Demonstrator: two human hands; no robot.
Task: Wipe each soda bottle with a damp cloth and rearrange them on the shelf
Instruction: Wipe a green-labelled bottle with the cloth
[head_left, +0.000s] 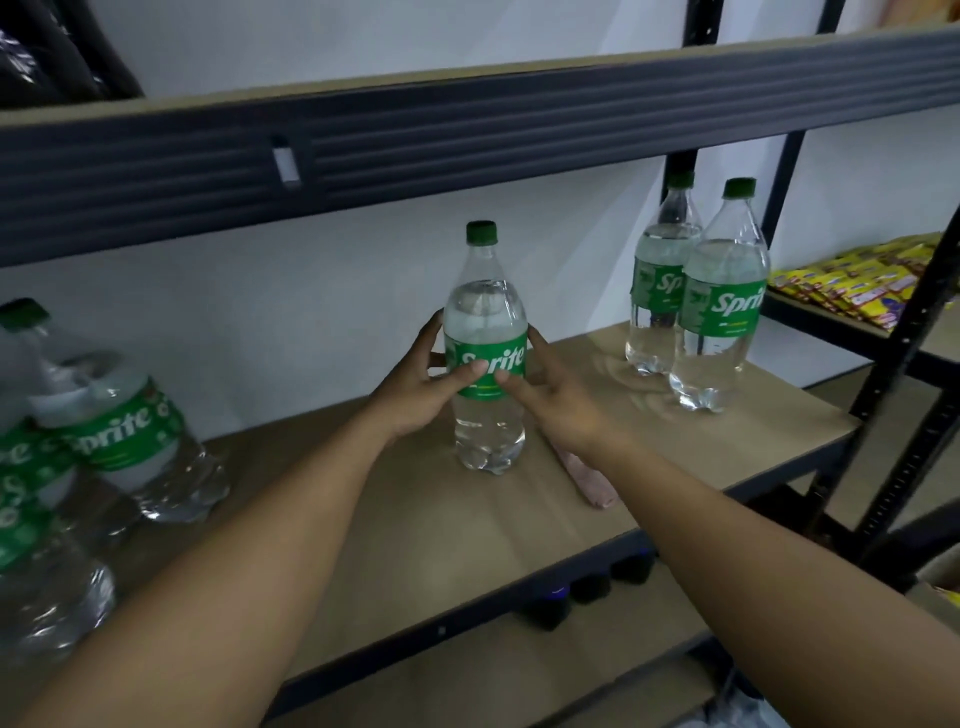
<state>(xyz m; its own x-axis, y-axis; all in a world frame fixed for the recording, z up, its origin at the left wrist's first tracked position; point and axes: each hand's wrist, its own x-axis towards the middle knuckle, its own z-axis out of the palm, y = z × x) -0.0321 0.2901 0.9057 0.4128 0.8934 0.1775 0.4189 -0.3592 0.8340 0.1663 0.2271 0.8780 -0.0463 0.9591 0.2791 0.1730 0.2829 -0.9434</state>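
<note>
- Clasped clear green-capped plastic soda bottle (485, 364) upright on brown shelf board (415, 525), grip of left hand (415, 387) and right hand (558, 402) curled round its label.
- Saw pale pink cloth (592, 480) lying just right of that bottle.
- Likely mid-placement; next needed a steady release.

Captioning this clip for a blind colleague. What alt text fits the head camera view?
The left hand and right hand grip an upright Sprite bottle by its label on a wooden shelf. Two more bottles stand at the right, other bottles crowd the left edge, and a pink cloth lies by the right wrist.
</note>
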